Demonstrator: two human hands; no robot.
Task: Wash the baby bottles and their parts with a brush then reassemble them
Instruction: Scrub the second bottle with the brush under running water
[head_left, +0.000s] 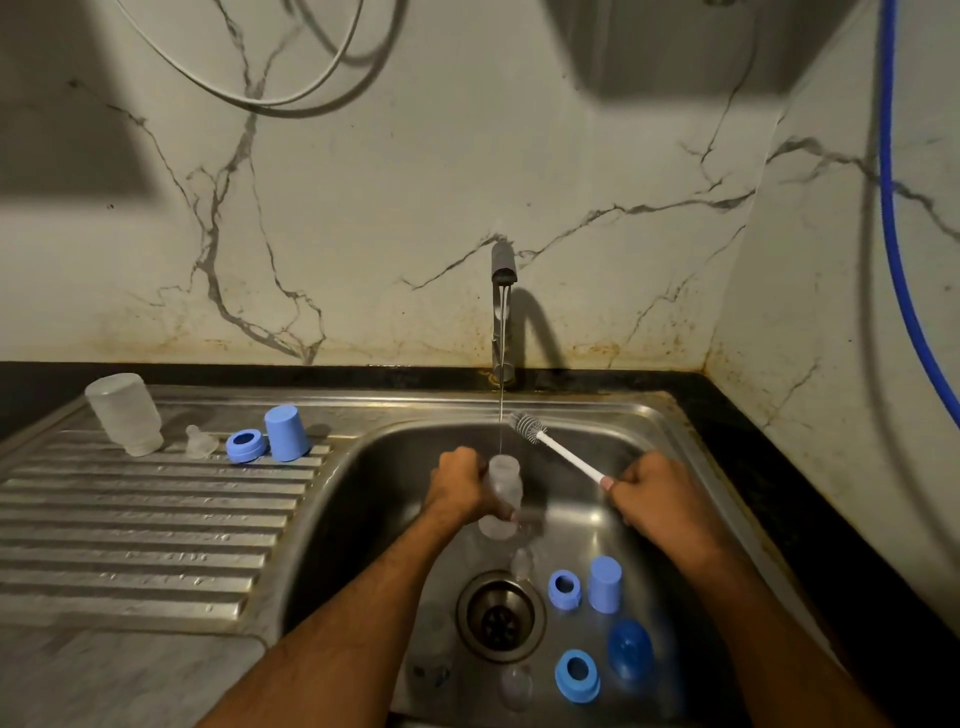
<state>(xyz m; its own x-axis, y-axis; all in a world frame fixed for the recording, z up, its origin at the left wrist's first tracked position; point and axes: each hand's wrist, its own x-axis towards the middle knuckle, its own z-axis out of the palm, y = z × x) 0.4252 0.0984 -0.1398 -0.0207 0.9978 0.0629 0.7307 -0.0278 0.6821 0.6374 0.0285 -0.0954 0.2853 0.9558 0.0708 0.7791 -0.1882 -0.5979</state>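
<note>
Left hand (457, 486) gripping bottle (501, 496) under tap, right hand (652, 491) gripping brush (558, 451)

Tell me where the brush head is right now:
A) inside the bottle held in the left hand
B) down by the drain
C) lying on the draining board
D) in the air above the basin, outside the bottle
D: the right hand holds the bottle brush by its handle, bristles raised beside the water stream, clear of the clear bottle that the left hand grips.
</note>
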